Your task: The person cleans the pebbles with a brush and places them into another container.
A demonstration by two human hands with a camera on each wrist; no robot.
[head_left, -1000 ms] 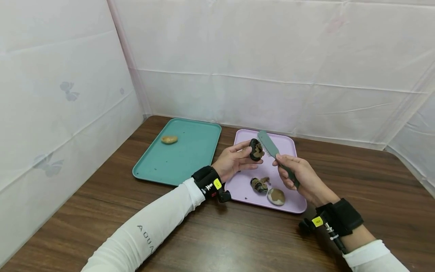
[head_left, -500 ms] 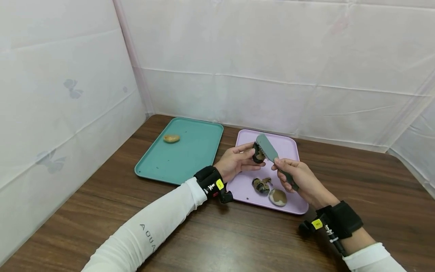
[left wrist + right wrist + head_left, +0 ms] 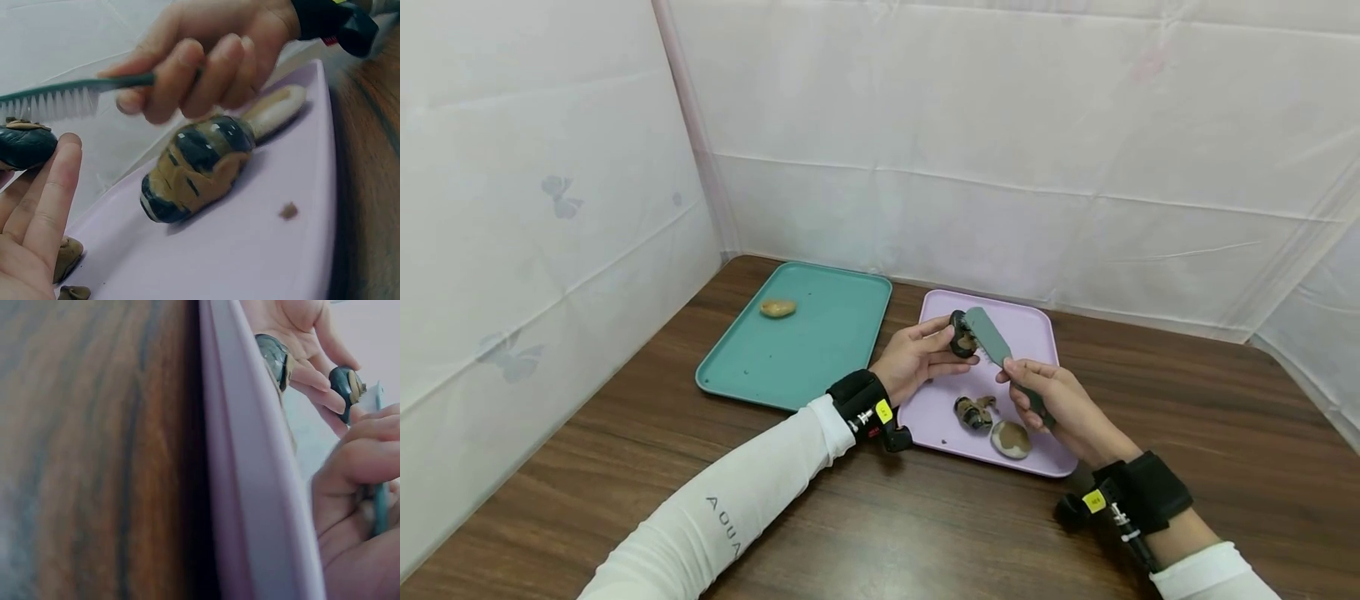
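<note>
Left hand (image 3: 917,360) pinches a muddy dark stone (image 3: 960,333) over the pink tray (image 3: 1041,329), right hand (image 3: 1052,400) clamps the green brush (image 3: 988,335) against it, one clean on the teal tray (image 3: 820,333), two dirty stones (image 3: 992,423) left.

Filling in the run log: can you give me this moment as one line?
left hand: holds dark stone | right hand: grips green brush, bristles at stone | pink tray: two stones | teal tray: one

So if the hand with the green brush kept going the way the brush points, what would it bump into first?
The right hand points its green brush up and left, at the dark muddy stone pinched in the left hand. The bristles probably meet that stone first; they look almost on it already, though depth is unclear.
</note>
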